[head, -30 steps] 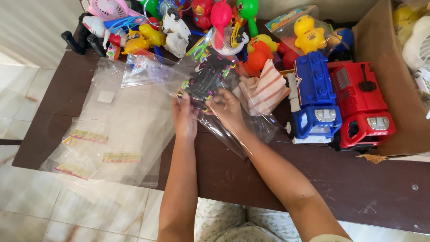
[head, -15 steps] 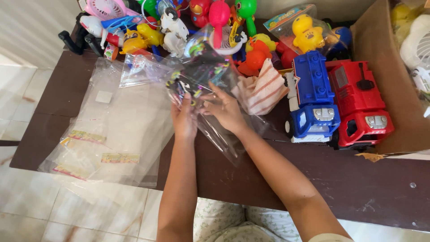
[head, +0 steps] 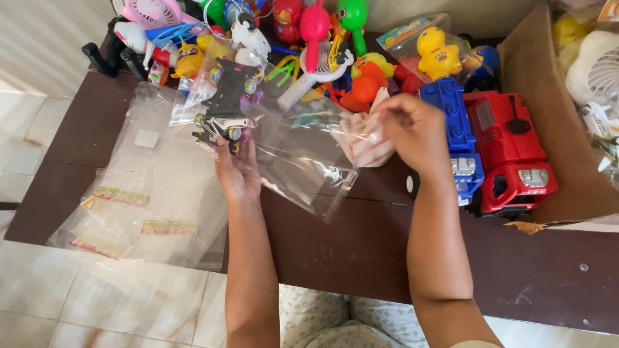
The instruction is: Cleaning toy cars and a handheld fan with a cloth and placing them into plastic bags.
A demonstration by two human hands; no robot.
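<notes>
My left hand (head: 236,169) holds a clear plastic bag (head: 296,154) with a black toy vehicle (head: 225,106) with coloured wheels inside it, lifted over the dark brown table (head: 361,251). My right hand (head: 416,132) is off to the right, fingers closed on a crumpled white and pink striped bag (head: 364,138), close to a blue toy truck (head: 454,125).
A stack of clear plastic bags (head: 142,200) lies at the table's left edge. Several bright plastic toys (head: 316,38) crowd the far side. A red toy truck (head: 512,151) sits beside the blue one, against a cardboard box (head: 561,129). A bagged yellow duck toy (head: 435,51) lies behind.
My right hand has left the clear bag and moved right to the striped bag. The left hand has kept the clear bag with the toy, now spread wider.
</notes>
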